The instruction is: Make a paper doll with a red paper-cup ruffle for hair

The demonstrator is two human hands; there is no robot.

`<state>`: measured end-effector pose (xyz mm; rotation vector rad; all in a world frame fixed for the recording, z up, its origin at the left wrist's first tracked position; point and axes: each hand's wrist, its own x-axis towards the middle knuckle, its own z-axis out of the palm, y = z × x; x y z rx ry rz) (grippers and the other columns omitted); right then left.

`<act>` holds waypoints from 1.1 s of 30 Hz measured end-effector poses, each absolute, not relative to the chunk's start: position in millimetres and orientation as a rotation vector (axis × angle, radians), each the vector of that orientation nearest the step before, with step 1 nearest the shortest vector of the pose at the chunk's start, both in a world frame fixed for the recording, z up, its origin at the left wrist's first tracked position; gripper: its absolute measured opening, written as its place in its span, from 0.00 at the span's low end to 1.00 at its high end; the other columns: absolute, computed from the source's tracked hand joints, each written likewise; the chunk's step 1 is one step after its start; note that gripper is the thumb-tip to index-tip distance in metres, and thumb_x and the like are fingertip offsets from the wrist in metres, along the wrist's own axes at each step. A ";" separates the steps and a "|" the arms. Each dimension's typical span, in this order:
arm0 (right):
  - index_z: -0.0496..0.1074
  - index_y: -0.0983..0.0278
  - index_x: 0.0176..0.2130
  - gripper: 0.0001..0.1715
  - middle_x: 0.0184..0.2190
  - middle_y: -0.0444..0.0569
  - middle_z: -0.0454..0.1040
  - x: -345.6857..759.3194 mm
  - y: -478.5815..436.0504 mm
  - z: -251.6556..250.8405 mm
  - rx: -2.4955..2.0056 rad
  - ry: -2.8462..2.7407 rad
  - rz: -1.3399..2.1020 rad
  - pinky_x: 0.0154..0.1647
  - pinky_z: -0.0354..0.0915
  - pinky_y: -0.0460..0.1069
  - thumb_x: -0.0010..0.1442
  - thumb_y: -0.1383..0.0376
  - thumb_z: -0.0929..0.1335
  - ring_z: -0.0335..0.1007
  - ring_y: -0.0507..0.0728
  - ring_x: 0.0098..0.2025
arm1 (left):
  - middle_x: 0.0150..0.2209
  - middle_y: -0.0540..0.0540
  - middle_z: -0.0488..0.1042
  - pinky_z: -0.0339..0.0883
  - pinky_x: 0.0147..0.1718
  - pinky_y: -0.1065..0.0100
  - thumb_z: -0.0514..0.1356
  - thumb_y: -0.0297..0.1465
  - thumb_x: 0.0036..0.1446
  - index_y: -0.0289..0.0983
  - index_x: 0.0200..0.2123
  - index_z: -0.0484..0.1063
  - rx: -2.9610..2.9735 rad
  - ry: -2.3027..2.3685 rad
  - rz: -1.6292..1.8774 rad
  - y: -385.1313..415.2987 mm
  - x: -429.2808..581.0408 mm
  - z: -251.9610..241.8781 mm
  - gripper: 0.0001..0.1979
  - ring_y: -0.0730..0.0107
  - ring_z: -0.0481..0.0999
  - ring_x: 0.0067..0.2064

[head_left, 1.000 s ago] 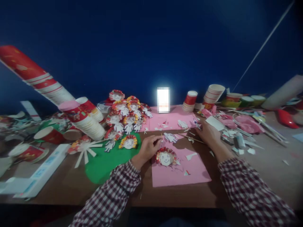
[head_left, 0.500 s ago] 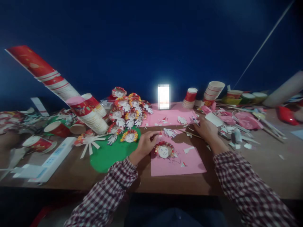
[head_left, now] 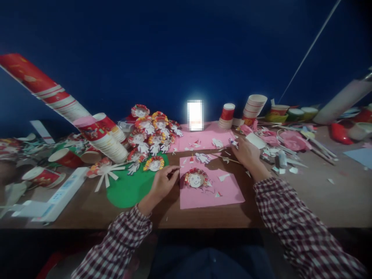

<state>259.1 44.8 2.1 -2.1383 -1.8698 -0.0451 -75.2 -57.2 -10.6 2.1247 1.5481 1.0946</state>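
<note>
A paper doll face (head_left: 196, 179) with a drawn smile and a red-and-yellow curled fringe lies on a pink sheet (head_left: 215, 201). Just left of that sheet is my left hand (head_left: 163, 182), thumb and fingertips drawn together; anything between them is too small to make out. My right hand (head_left: 247, 153) rests low over the table, right of the sheet, its fingers closed round a pen (head_left: 232, 142) that shows at the fingertips. Small white paper figures (head_left: 202, 157) and cut scraps (head_left: 223, 177) lie between the hands.
Several finished-looking fringed dolls (head_left: 155, 143) are piled behind a green sheet (head_left: 124, 193). A long slanting stack of paper cups (head_left: 107, 141) leans at left, near a white box (head_left: 64, 197). More cups (head_left: 227, 114), pink paper (head_left: 293, 140) and scraps crowd the right.
My left hand has drawn back leftward, off the edge of the pink sheet. My right hand keeps its place with the pen. The whole view has shifted slightly.
</note>
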 end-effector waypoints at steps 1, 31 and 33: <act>0.69 0.63 0.52 0.25 0.46 0.59 0.75 259.1 44.2 2.1 -2.140 -1.866 -0.046 0.38 0.65 0.54 0.64 0.50 0.60 0.74 0.65 0.43 | 0.38 0.45 0.80 0.74 0.36 0.69 0.57 0.33 0.60 0.38 0.40 0.77 2.126 1.572 1.099 -58.9 -78.9 -10.7 0.10 0.67 0.79 0.37; 0.69 0.65 0.54 0.24 0.45 0.61 0.75 266.1 36.4 17.5 -2.214 -1.892 -0.032 0.39 0.63 0.53 0.64 0.55 0.61 0.74 0.65 0.43 | 0.37 0.43 0.81 0.70 0.39 0.65 0.58 0.33 0.58 0.37 0.38 0.78 2.129 1.703 1.129 -43.8 -97.6 1.0 0.11 0.63 0.78 0.37; 0.69 0.67 0.53 0.24 0.44 0.62 0.75 265.8 35.4 18.1 -2.246 -1.907 -0.002 0.39 0.64 0.53 0.64 0.55 0.61 0.74 0.65 0.43 | 0.37 0.43 0.81 0.70 0.40 0.64 0.58 0.33 0.57 0.36 0.37 0.78 2.112 1.620 1.166 -26.1 -81.1 4.7 0.10 0.63 0.78 0.37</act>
